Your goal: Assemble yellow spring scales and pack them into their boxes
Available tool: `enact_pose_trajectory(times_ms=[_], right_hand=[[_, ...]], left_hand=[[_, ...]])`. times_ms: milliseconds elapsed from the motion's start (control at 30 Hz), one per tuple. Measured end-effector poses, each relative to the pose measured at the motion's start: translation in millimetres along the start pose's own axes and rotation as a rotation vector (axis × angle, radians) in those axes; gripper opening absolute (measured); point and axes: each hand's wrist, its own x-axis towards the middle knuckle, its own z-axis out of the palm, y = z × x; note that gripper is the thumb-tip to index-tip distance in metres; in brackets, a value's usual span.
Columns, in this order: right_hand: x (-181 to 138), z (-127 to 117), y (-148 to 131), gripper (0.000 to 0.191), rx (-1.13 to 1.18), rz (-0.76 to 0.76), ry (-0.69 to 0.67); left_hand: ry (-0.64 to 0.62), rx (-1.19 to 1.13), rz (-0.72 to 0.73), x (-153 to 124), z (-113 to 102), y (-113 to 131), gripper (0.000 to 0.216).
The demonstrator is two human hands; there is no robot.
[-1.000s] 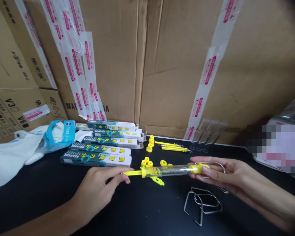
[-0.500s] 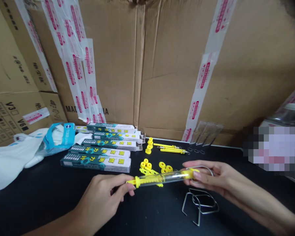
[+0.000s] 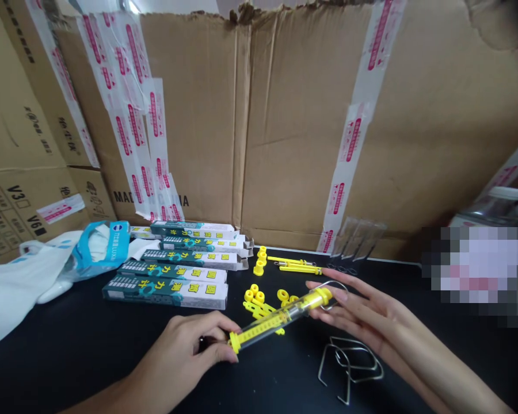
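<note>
A clear tubular spring scale [image 3: 285, 316] with a yellow scale strip and yellow ends slants up to the right between my hands. My left hand [image 3: 185, 356] pinches its lower left end by the yellow cap. My right hand [image 3: 366, 316] is at the upper right end, thumb near the yellow cap and other fingers spread behind the tube, around a bent wire handle [image 3: 339, 284]. Behind the tube, partly covered by it, lie yellow flat strips [image 3: 254, 307] and yellow rings [image 3: 283, 295]. Several bent wire handles [image 3: 354, 359] lie below my right hand.
Several printed boxes [image 3: 168, 292] are lined up at the left, beside a white and blue plastic bag [image 3: 101, 247]. Yellow caps [image 3: 259, 267] and thin yellow rods with springs [image 3: 297, 265] lie further back. Cardboard walls [image 3: 198, 115] stand behind; small clear bags [image 3: 358, 238] lean there.
The spring scale has tilted, its right end raised and its left end lowered. My right hand's fingers have opened out more. The camera view has shifted up slightly.
</note>
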Motion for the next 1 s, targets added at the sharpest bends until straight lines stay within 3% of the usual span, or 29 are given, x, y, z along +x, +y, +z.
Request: enact_pose_trajectory(times_ms=[267, 467, 533, 667, 767, 867, 1000], right_hand=[[7, -6, 9, 0.063, -0.072, -0.085, -0.048], [-2, 1, 21, 0.039, -0.775, -0.439, -0.128], [-5, 3, 24, 0.036, -0.823, -0.482, -0.120], [-7, 6, 21, 0.042, -0.476, -0.419, -0.012], [-12, 11, 13, 0.048, -0.216, -0.194, 0.023], [-19, 19, 14, 0.040, 0.007, -0.022, -0.047], [-22, 28, 31, 0.031, 0.173, 0.058, -0.146]], left_hand=[[0.013, -0.025, -0.054, 3, 2, -4, 0.014], [0.021, -0.036, -0.072, 4, 4, -4, 0.009], [0.017, -0.042, -0.057, 3, 4, -4, 0.008], [0.026, -0.065, -0.020, 2, 6, -8, 0.011], [0.016, -0.062, 0.040, 2, 7, -10, 0.015], [0.009, -0.019, 0.129, 0, 9, -11, 0.018], [0.019, 0.012, 0.176, -3, 13, -12, 0.015]])
